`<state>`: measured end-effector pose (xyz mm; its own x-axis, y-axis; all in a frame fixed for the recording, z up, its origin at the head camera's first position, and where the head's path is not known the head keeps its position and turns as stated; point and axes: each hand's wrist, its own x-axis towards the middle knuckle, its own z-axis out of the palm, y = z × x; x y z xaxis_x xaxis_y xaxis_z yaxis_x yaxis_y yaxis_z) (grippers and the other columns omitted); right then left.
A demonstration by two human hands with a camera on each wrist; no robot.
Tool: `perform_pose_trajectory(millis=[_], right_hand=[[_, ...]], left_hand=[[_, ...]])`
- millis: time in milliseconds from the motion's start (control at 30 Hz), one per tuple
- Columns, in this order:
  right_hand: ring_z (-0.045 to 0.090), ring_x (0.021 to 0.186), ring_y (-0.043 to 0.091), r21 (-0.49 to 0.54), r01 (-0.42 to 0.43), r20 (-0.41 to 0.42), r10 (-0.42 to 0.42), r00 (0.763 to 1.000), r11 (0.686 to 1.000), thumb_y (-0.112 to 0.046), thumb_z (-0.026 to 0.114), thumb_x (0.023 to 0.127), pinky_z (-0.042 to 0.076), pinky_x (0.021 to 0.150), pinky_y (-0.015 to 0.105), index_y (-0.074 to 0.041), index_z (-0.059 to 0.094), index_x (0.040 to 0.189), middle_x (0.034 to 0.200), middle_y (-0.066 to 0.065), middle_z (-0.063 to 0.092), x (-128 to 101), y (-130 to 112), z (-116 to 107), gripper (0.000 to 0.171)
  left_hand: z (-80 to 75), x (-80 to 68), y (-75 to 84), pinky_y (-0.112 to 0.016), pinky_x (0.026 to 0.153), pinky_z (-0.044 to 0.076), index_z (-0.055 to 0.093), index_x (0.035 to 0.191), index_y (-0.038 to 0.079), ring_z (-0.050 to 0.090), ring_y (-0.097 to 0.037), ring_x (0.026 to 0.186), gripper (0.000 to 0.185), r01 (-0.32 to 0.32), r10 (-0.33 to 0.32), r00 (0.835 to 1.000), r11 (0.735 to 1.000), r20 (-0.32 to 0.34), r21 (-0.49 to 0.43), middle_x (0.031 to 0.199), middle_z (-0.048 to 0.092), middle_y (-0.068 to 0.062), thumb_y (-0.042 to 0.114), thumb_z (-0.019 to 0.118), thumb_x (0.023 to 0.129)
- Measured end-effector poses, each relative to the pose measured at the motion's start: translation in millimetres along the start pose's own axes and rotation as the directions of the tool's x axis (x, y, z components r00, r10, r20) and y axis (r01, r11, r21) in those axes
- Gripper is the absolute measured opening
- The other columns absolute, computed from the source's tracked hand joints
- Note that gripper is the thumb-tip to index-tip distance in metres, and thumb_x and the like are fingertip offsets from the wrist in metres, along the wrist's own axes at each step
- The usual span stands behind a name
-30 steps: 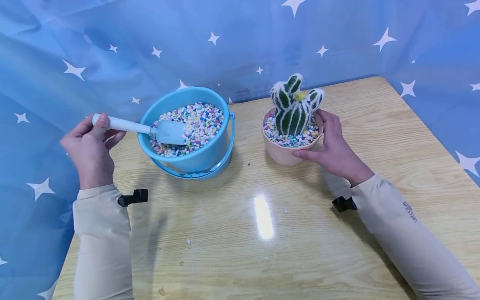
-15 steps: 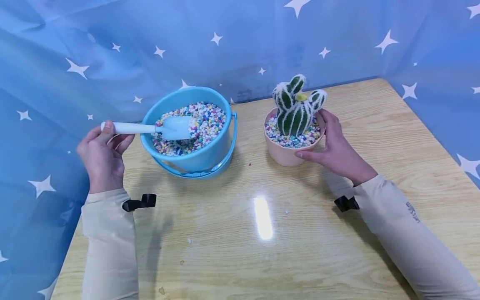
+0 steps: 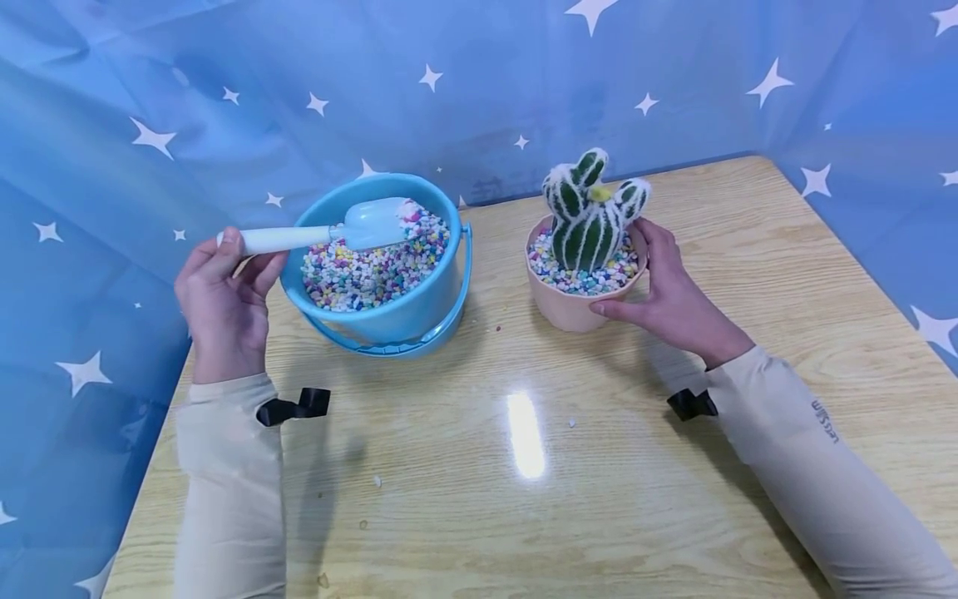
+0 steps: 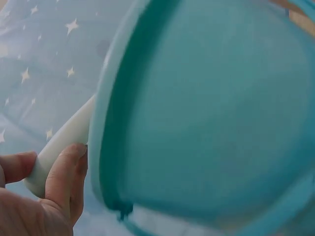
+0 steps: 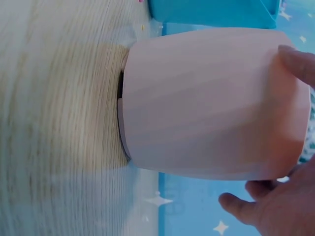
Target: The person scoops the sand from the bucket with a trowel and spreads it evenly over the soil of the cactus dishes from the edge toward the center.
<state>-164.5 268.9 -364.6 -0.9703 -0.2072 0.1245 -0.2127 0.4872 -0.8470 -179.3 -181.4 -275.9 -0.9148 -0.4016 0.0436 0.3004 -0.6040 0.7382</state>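
My left hand (image 3: 224,308) grips the white handle of a small light-blue scoop (image 3: 374,223), also seen as a white handle (image 4: 61,145) in the left wrist view. The scoop's blade is raised over the blue bucket (image 3: 397,312) of coloured pebbles (image 3: 359,274) and carries a few pebbles. The bucket wall (image 4: 206,113) fills the left wrist view. My right hand (image 3: 669,291) holds the side of a pink pot (image 3: 569,309), shown close as the pot wall (image 5: 206,103). A green and white toy cactus (image 3: 591,212) stands in the pot's pebbles.
The wooden table (image 3: 524,466) has a few stray pebbles (image 3: 377,481) near the front. A blue star-printed cloth (image 3: 224,100) hangs behind and at both sides. The bucket's handle (image 3: 404,345) lies down on the table.
My left hand has moved right and lifted the scoop out of the pebbles, from lying low in the bucket to raised near its far rim. The right hand and pot stay put.
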Motion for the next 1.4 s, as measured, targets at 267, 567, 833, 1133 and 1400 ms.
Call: perform_pose_trajectory(millis=[267,567,833,1133,1400], right_hand=[[0.016,0.138,0.036,-0.030,0.003,-0.007,-0.003,1.000,1.000,-0.021,0.088,0.077,0.020,0.114,0.062,-0.016,0.009,0.156,0.152,0.015,0.012,-1,0,0,0.112],[0.016,0.138,0.034,-0.035,0.012,-0.017,-0.013,1.000,0.999,-0.022,0.088,0.077,0.017,0.116,0.060,-0.015,0.009,0.156,0.152,0.016,0.012,-1,1,1,0.112],[0.017,0.138,0.036,-0.049,0.012,-0.021,-0.013,1.000,0.999,-0.025,0.087,0.078,0.018,0.116,0.060,-0.012,0.009,0.156,0.151,0.017,0.013,0,-1,3,0.112],[0.015,0.141,0.037,-0.064,-0.010,-0.015,0.009,1.000,0.998,-0.029,0.086,0.079,0.017,0.116,0.061,-0.012,0.006,0.157,0.154,0.017,0.009,-1,-4,3,0.113],[0.015,0.140,0.037,-0.053,-0.014,-0.015,0.013,1.000,0.998,-0.030,0.086,0.079,0.018,0.116,0.061,-0.014,0.005,0.157,0.154,0.017,0.010,-4,-4,1,0.113]], left_hand=[[26.1,-10.0,-15.2,-0.040,0.077,0.060,0.054,0.093,-0.010,0.070,-0.033,0.072,0.018,0.030,-0.030,0.997,1.000,0.075,-0.005,0.109,0.054,-0.022,0.000,0.068,0.091],[48.5,-14.4,-29.6,-0.041,0.078,0.059,0.054,0.091,-0.008,0.070,-0.031,0.072,0.018,0.042,-0.051,0.988,0.997,0.149,0.060,0.102,0.055,-0.020,0.003,0.067,0.093],[70.5,-21.2,-44.1,-0.042,0.080,0.059,0.056,0.089,-0.007,0.071,-0.029,0.074,0.016,0.067,-0.096,0.973,0.988,0.209,0.141,0.103,0.058,-0.021,0.005,0.067,0.094],[82.2,-28.9,-55.0,-0.041,0.078,0.060,0.058,0.095,-0.003,0.069,-0.028,0.078,0.015,0.063,-0.127,0.957,0.969,0.259,0.241,0.103,0.059,-0.020,0.008,0.067,0.094],[88.3,-31.7,-58.1,-0.042,0.076,0.061,0.060,0.097,-0.003,0.069,-0.029,0.078,0.015,0.029,-0.111,0.950,0.961,0.292,0.273,0.102,0.061,-0.021,0.007,0.070,0.092]])
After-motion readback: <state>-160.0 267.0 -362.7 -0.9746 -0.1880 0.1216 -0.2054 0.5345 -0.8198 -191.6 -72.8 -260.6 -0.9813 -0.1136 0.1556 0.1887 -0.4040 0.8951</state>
